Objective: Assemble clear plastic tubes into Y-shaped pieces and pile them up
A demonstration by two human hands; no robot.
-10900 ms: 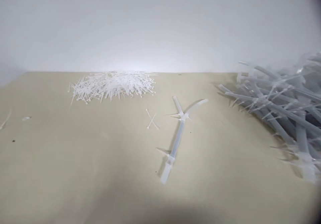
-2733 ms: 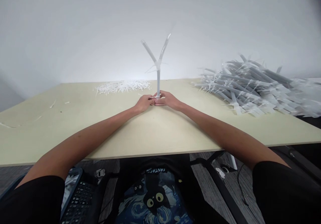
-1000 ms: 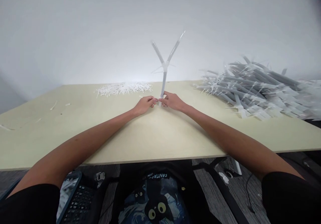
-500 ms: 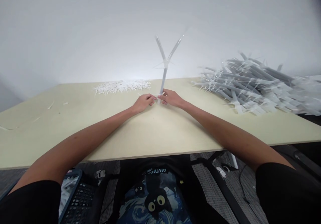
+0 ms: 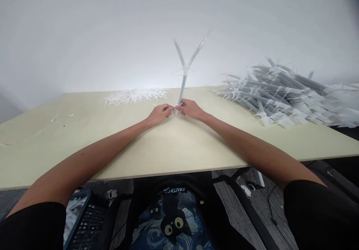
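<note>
A Y-shaped piece of tubing (image 5: pixel 183 85) stands upright over the middle of the table, its grey stem at the bottom and two clear ribbed branches at the top. Thin tie ends stick out at its fork. My right hand (image 5: pixel 190 109) is closed on the lower end of the stem. Close beside it on the left, my left hand (image 5: pixel 162 114) pinches at the stem's base; what lies between its fingertips is too small to make out. The fingertips of both hands nearly meet.
A heap of white cable ties (image 5: pixel 136 96) lies at the back left of the table (image 5: pixel 117 167). Many similar grey tube pieces (image 5: pixel 280 89) are piled at the right. Loose tie scraps lie at the left. Below the front edge stands a basket (image 5: pixel 88 224) with clear items.
Both hands keep nearly the same place and hold on the tubing. The whole view has shifted very slightly.
</note>
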